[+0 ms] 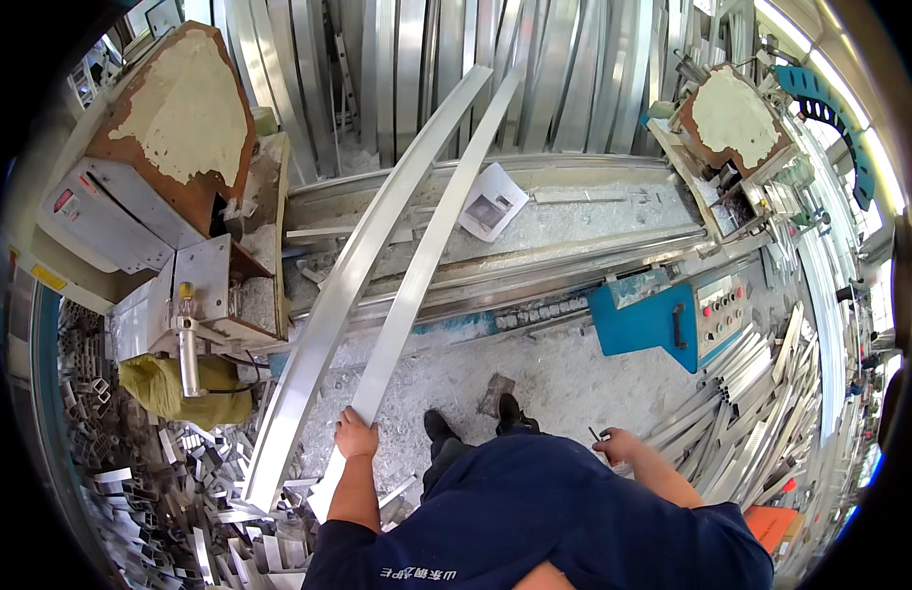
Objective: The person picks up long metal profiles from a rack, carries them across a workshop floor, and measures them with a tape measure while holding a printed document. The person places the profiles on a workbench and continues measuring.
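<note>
My left hand (355, 435) is closed round the edge of a long flat aluminium profile (416, 275), close to its near end. That profile slants away from me across the machine bed. To its left lies a wider aluminium channel (343, 285), running almost parallel and also resting across the bed. My right hand (621, 447) is held out to the right of my body, fingers closed on a thin dark pen-like stick (596, 436). A white sheet of paper (493, 202) with a grey picture lies on the bed, just right of the narrower profile.
Saw-like machine heads stand left (180, 108) and right (733, 116) of the long bed (613, 211). A blue control panel (652, 323) juts toward me. Metal offcuts (220, 492) cover the floor at left. Stacked profiles (751, 403) lie at right, upright ones (426, 79) behind.
</note>
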A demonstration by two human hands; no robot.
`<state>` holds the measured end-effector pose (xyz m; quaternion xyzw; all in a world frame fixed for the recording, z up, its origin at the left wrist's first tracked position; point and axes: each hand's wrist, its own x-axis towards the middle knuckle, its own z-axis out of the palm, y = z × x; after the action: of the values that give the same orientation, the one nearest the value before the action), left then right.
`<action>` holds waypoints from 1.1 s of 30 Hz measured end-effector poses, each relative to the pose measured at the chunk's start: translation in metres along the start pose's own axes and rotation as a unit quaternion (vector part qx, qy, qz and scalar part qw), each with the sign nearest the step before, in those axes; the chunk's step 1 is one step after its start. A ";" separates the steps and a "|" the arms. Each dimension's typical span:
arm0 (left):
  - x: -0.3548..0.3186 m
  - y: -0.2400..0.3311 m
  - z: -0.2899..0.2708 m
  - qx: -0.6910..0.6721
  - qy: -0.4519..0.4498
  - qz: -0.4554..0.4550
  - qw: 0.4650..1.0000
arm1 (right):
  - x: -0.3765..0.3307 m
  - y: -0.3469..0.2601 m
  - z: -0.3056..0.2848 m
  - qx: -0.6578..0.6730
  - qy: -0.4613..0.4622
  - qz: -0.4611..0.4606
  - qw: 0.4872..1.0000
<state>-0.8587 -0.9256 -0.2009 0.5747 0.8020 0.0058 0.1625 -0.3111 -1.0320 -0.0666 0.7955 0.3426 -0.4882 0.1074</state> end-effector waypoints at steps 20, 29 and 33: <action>-0.022 0.032 -0.011 -0.045 0.000 0.007 0.999 | 0.033 -0.004 -0.002 0.059 -0.040 0.006 0.997; -0.014 0.036 -0.028 -0.104 0.108 0.128 0.980 | 0.033 -0.048 -0.031 0.136 0.009 -0.053 0.989; -0.012 0.090 -0.055 -0.343 -0.067 0.141 0.926 | 0.020 -0.087 -0.045 0.319 0.032 -0.108 0.941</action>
<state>-0.7869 -0.8964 -0.1282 0.5898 0.6492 0.2650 0.4006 -0.3301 -0.9357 -0.0471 0.7613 0.2556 -0.5552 -0.2166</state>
